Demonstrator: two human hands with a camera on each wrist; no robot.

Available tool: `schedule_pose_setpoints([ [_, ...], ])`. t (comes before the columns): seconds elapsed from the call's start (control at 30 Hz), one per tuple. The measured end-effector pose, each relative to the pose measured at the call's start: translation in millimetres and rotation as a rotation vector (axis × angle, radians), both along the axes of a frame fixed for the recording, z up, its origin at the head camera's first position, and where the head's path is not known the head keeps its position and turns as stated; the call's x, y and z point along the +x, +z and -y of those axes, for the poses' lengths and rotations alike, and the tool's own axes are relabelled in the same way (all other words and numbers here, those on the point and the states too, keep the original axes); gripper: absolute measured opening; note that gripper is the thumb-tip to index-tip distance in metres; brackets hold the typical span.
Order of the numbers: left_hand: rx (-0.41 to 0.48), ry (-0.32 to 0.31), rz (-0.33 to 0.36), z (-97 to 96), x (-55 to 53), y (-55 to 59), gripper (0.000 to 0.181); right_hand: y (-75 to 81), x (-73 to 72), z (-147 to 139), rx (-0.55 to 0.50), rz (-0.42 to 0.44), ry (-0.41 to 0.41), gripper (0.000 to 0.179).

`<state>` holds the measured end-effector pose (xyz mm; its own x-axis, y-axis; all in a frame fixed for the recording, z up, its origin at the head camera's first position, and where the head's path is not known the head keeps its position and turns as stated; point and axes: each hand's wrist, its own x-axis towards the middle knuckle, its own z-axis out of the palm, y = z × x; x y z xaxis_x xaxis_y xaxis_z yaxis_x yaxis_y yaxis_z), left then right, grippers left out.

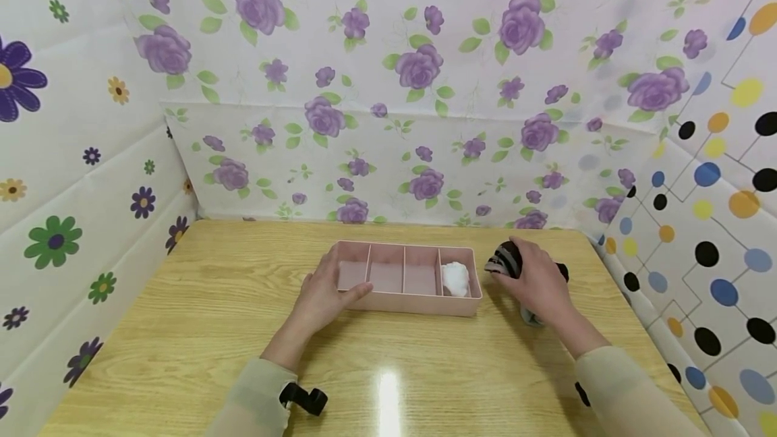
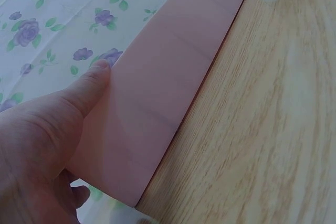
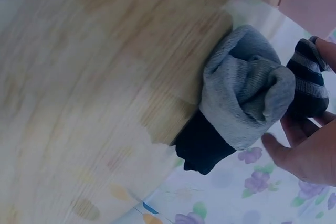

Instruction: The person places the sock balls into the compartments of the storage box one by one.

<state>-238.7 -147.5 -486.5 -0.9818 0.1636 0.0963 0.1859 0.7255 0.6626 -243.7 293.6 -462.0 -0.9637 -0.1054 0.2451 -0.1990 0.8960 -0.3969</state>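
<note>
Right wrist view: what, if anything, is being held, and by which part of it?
The right hand holds a black-and-gray striped, rounded fabric bundle; the grip is on its opposite sides.

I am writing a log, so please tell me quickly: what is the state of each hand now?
Left hand: closed, gripping the pink divided box at its left end.
Right hand: closed, holding the striped sock.
</note>
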Motion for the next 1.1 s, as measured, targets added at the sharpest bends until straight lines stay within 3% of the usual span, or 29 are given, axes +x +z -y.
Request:
schedule_pose_setpoints([
  [0.53, 0.002, -0.006, -0.005, 1.1, -0.3, -0.2, 0.123, 31.5, -0.3, 14.8, -0.094, -0.024, 0.006, 0.090],
  [1.1, -0.001, -0.003, -0.002, -0.2, 0.2, 1.3, 0.121, 46.3, -2.6, 42.8, -0.205, -0.051, 0.061, 0.083],
])
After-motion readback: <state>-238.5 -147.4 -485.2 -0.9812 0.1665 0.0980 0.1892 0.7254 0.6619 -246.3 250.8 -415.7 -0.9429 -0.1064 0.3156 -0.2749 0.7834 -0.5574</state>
